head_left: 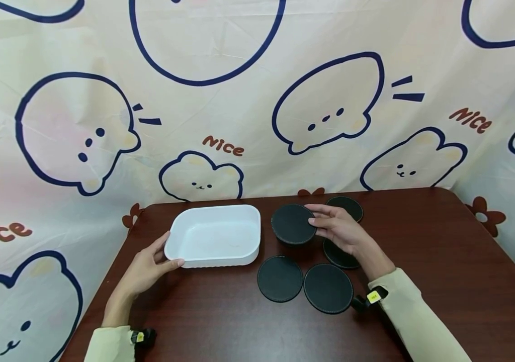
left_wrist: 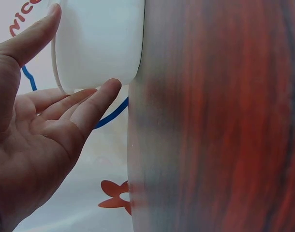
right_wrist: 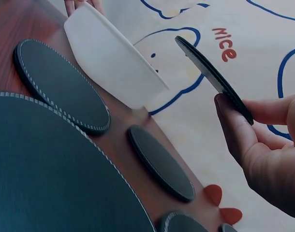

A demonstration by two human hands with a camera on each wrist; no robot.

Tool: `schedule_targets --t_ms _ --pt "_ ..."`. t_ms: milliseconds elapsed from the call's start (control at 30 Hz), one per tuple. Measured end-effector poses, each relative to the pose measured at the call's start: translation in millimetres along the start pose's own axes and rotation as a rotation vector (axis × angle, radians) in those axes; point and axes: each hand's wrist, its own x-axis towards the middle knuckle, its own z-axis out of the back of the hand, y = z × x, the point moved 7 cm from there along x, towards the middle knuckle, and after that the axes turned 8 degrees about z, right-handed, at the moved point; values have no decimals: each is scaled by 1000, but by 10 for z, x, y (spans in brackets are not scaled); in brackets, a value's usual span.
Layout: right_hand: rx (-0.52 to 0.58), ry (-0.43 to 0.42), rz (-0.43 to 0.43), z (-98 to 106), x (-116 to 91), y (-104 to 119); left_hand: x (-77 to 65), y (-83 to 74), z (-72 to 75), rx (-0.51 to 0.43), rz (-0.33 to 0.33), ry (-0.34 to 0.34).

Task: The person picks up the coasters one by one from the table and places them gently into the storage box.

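A white rectangular tray [head_left: 214, 236] with rounded corners stands at the table's far left. My left hand [head_left: 144, 269] holds its left end, thumb at the near corner of the rim and fingers along the outer side; the left wrist view shows thumb and fingers against the white wall. With my right hand [head_left: 339, 229] I pinch a round black coaster [head_left: 292, 224] by its right edge. In the right wrist view that coaster [right_wrist: 215, 79] is tilted and held above the table. Beneath it lies another coaster [right_wrist: 162, 164], mostly hidden in the head view.
More black coasters lie flat on the brown table [head_left: 221, 322]: a near-left one [head_left: 280, 279], a near-right one [head_left: 328, 288], one partly under my right hand [head_left: 340, 255] and one at the back [head_left: 347, 206]. A printed cloth [head_left: 257, 115] hangs behind the table.
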Motion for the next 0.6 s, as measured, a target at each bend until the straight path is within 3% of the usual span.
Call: schedule_targets --t_ms 600 --pt "39 46 18 -580 232 -106 -18 -2 1 5 -7 -8"
